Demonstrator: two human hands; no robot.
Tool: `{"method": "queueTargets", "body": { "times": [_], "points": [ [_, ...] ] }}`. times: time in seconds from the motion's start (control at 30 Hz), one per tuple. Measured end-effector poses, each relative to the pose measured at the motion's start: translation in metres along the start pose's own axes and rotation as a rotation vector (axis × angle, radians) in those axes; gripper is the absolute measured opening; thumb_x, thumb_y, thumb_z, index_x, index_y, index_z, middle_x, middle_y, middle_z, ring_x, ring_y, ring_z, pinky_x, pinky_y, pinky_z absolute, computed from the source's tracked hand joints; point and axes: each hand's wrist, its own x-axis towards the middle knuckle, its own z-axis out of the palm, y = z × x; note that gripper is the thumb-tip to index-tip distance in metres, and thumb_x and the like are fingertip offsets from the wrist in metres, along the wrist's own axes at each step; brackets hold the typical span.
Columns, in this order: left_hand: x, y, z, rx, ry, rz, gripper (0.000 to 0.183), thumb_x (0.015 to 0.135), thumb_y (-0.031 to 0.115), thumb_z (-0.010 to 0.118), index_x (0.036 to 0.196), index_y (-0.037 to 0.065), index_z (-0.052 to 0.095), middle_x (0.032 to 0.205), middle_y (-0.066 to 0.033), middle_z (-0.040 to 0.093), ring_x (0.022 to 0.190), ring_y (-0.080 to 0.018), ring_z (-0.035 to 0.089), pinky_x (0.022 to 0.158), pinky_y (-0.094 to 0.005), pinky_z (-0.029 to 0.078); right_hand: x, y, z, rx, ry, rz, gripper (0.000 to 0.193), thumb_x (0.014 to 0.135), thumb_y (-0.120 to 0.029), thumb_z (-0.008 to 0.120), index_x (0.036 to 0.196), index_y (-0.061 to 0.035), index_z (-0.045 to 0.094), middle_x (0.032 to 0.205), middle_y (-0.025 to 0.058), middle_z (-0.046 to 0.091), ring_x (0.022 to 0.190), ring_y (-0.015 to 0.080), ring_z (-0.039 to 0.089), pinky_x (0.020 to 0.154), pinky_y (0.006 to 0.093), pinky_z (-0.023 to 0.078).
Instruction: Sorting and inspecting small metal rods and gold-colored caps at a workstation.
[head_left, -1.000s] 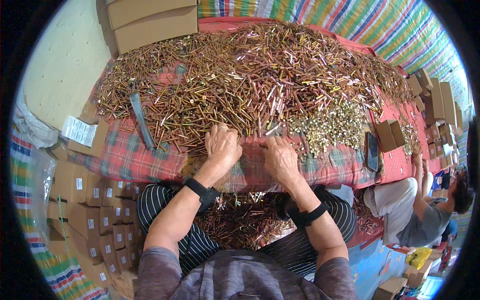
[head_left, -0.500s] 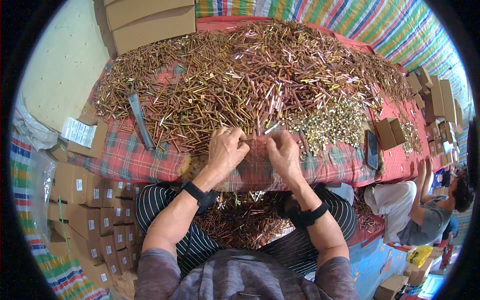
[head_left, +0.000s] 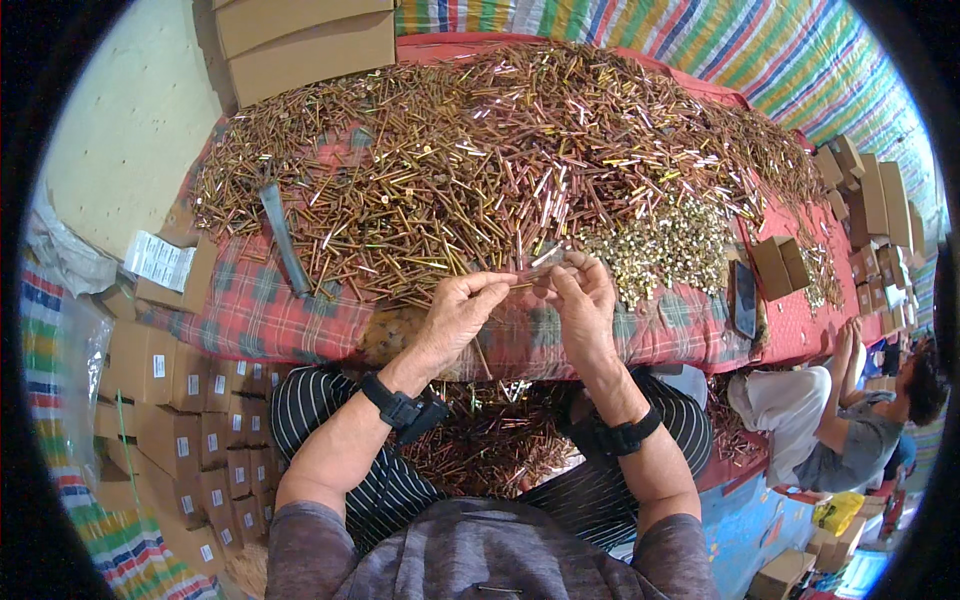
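Observation:
In front of me, over the near edge of a low work surface spread with red plaid cloth (head_left: 270, 325), both my hands meet at the fingertips. My left hand (head_left: 460, 312) pinches a thin brass-coloured metal rod (head_left: 527, 283) that points toward the other hand. Closed around its far end is my right hand (head_left: 585, 308); whether a small fitting sits there is too fine to make out. Another thin rod (head_left: 484, 358) shows below my left hand at the cloth's edge. Just beyond lie a big heap of similar rods (head_left: 420, 210) and a pile of small shiny nut-like pieces (head_left: 665, 255).
A curved grey strip (head_left: 284, 240) lies left on the heap. At the right are a dark phone (head_left: 743, 298) and a small open carton (head_left: 780, 268). Stacked cardboard boxes (head_left: 190, 420) stand at lower left. Another person (head_left: 850, 410) sits at right. More rods (head_left: 490, 430) lie between my knees.
My hands have come closer together, with the left lower and the right turned more upright. A rod now shows below my left hand, where none was visible before.

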Motion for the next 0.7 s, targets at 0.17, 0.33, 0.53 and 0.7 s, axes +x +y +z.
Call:
{"method": "queueTargets", "body": {
  "times": [0.17,0.33,0.53,0.7],
  "points": [
    [-0.005,-0.003,-0.005,-0.072,0.017,-0.018,0.026,0.09,0.018,0.055,0.106,-0.001,0.062,0.068,0.0079,0.046,0.059,-0.0005,0.036,0.05,-0.0159,0.028,-0.004,0.007,-0.005,-0.012,0.018,-0.016,0.02,0.088,-0.006,0.053,0.105,-0.0007,0.043,0.091,0.0087,0.06,0.076,0.0142,0.062,0.063,0.0258,0.053],
    [-0.005,-0.013,-0.004,-0.069,0.003,-0.048,0.025,0.091,0.015,0.052,0.109,-0.001,0.058,0.077,0.0029,0.054,0.06,-0.0014,0.039,0.052,-0.0158,0.032,-0.006,0.014,0.0,-0.002,0.001,0.005,0.018,0.087,-0.006,0.054,0.102,-0.001,0.045,0.087,0.0079,0.06,0.067,0.0116,0.059,0.06,0.0247,0.051],
    [0.002,-0.01,-0.007,-0.054,-0.02,0.051,0.024,0.091,0.013,0.051,0.108,-0.001,0.059,0.083,-0.0015,0.06,0.062,-0.0031,0.043,0.055,-0.017,0.035,0.0,0.004,0.001,-0.063,0.052,-0.072,0.02,0.087,-0.003,0.052,0.104,0.0028,0.044,0.087,0.0093,0.06,0.073,0.0125,0.06,0.06,0.0231,0.05],
    [-0.005,-0.007,-0.008,0.031,-0.006,0.042,0.024,0.089,0.013,0.054,0.108,0.0,0.06,0.083,-0.0002,0.062,0.066,-0.003,0.047,0.06,-0.0168,0.039,-0.007,0.004,0.006,-0.107,-0.032,-0.054,0.021,0.088,-0.003,0.052,0.106,0.0031,0.043,0.092,0.0105,0.059,0.077,0.0151,0.062,0.068,0.0279,0.053]
  ]
}}
